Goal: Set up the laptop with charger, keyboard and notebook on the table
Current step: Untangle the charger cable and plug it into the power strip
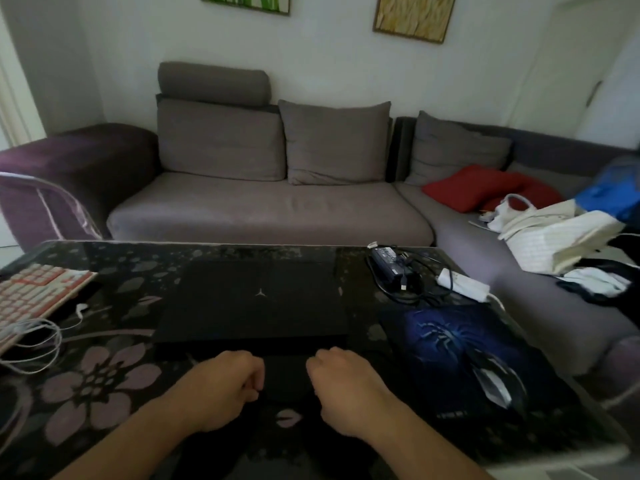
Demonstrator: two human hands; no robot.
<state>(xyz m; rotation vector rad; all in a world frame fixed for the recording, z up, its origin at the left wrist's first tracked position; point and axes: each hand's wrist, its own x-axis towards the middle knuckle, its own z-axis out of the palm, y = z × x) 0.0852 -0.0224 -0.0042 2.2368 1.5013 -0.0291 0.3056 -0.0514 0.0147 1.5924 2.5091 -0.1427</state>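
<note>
A black laptop (254, 301) lies closed in the middle of the dark flowered table (104, 382). My left hand (227, 382) and my right hand (341, 382) rest just in front of its near edge, fingers curled under; I cannot tell whether the fingertips touch the lid. A black charger brick (389, 263) with tangled cable lies at the far right of the table. The white and pink keyboard (33, 294) sits at the left edge, with its white cable (38, 341) looped beside it. No notebook is visible.
A blue spider mouse pad (446, 344) with a dark mouse (493, 381) lies at the right. A white power strip (464, 282) sits near the charger. Behind the table stands a grey corner sofa (270, 206) with red cushions, a white bag and clothes.
</note>
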